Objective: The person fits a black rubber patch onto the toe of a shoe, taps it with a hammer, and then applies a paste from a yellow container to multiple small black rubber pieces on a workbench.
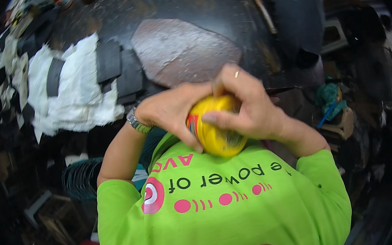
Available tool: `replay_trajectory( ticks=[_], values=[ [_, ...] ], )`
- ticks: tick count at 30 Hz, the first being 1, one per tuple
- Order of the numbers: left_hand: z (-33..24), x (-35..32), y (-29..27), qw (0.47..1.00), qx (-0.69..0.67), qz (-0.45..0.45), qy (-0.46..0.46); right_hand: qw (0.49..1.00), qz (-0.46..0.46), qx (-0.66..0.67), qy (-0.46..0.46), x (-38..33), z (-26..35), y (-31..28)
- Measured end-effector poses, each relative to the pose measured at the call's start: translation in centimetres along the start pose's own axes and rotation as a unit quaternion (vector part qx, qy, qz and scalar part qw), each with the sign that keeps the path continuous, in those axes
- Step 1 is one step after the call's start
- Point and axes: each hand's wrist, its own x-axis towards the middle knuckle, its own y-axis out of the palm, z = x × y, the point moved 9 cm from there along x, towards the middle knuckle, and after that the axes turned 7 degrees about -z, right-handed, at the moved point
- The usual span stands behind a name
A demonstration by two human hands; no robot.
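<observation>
A yellow can (pixel 217 129) with a red and blue patch on its side is held close to my chest, over my bright green shirt (pixel 224 205). My left hand (pixel 171 113), with a metal watch at the wrist, wraps its left side. My right hand (pixel 244 108), a ring on one finger, grips it from the top and right, thumb across the front. Both hands are closed on the can.
A dark worn worktable (pixel 184 9) lies ahead, with a brownish oval sheet (pixel 183 49) on it. White cloth with black strips (pixel 77 87) sits at the left. A dark curved piece (pixel 296 11) and cluttered shelves stand at the right; scraps and wire lie lower left.
</observation>
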Motion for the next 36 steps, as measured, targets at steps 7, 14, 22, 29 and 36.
replay_trajectory(
  ticks=[7, 14, 22, 29, 36],
  values=[
    [2.2, -3.6, 2.5, 0.995, -0.053, -0.001, -0.09, 0.98, 0.079, 0.13, 0.128, -2.2, -2.0, 4.0],
    [1.7, -2.4, 4.1, 0.996, -0.056, -0.01, -0.063, 0.979, 0.144, 0.079, 0.12, -2.2, -0.7, 4.0],
    [2.3, -1.1, 6.2, 0.987, -0.148, 0.037, -0.049, 0.972, 0.167, 0.077, 0.144, -3.6, -1.8, 3.6],
    [1.7, -1.4, 5.8, 0.993, -0.108, 0.027, -0.029, 0.977, 0.181, 0.047, 0.099, -2.9, -0.2, 3.7],
    [1.0, -1.8, 5.1, 0.994, -0.11, -0.007, -0.019, 0.991, 0.136, -0.009, 0.012, -2.8, 2.0, 3.5]
  ],
)
